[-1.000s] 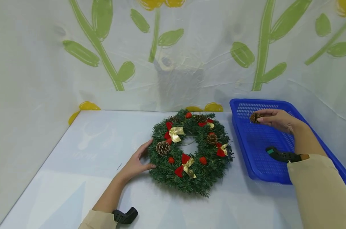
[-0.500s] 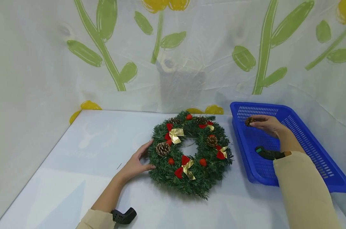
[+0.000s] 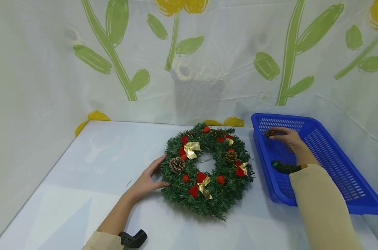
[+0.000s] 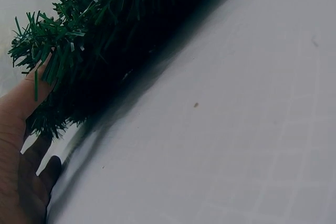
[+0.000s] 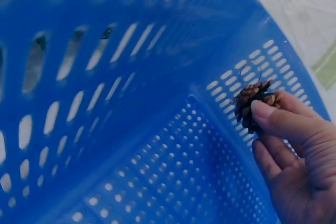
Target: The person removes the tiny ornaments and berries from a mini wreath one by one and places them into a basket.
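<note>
A green wreath (image 3: 207, 201) with red-and-gold bows, pinecones and red berries lies on the white table. My left hand (image 3: 148, 180) holds its left edge, thumb and fingers spread along the needles; some fingertips are hidden. In the left wrist view the thumb meets the green needles (image 4: 105, 40), with the other fingers lower, near the tabletop. My right hand (image 3: 286, 138) pinches a small brown pinecone (image 5: 252, 103) between thumb and fingers. A thin loop sticks up from this pinecone. It is held inside the blue basket (image 3: 342, 170), near the far left corner and above the bottom.
The perforated blue basket stands right of the wreath, its long left wall between the two. A white cloth wall (image 3: 226, 76) with painted flowers rises behind the table (image 3: 82, 194). Each wrist carries a black device, such as the left band (image 3: 134, 239).
My right hand has moved left and slightly down with the pinecone, toward the basket's far left corner. My left hand stays at the wreath's edge. The head view has shifted slightly.
</note>
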Demonstrator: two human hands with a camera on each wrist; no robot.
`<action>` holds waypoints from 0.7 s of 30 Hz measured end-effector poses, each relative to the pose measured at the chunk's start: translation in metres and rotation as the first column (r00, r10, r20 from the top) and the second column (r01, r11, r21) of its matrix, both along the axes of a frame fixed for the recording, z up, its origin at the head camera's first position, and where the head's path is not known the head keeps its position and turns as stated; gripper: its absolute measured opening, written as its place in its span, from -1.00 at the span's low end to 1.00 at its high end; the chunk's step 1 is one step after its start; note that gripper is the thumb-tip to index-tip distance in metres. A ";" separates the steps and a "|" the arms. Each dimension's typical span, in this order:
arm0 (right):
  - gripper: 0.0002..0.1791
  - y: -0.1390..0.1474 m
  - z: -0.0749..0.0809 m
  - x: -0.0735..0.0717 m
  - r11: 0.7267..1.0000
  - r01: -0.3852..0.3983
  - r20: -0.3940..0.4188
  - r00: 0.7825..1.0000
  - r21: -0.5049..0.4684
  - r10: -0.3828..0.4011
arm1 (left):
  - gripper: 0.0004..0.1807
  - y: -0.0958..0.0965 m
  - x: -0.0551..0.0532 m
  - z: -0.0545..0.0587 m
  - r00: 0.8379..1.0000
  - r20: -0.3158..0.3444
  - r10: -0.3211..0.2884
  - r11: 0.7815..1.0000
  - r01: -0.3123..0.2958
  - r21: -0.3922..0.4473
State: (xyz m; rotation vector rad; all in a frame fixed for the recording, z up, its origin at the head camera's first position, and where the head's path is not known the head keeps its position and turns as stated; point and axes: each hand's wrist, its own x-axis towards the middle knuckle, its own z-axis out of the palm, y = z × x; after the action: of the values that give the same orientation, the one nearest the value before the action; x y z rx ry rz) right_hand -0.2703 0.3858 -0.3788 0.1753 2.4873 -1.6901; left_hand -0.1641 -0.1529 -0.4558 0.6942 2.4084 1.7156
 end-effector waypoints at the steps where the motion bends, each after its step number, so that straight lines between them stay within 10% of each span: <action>1: -0.46 -0.001 -0.002 -0.001 1.000 0.006 0.003 1.000 0.010 -0.006 | 0.04 -0.001 0.000 0.000 1.000 0.001 0.004 1.000 -0.004 -0.004; 21: -0.20 -0.005 -0.009 0.000 0.984 -0.049 0.075 0.997 0.171 0.037 | 0.04 0.001 -0.001 0.000 1.000 -0.013 -0.008 1.000 0.008 0.006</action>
State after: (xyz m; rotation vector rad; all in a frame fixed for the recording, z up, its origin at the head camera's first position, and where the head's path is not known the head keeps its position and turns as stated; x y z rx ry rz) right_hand -0.2706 0.3810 -0.3878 0.1940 2.5637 -1.4253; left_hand -0.1651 -0.1523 -0.4563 0.7171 2.4068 1.7212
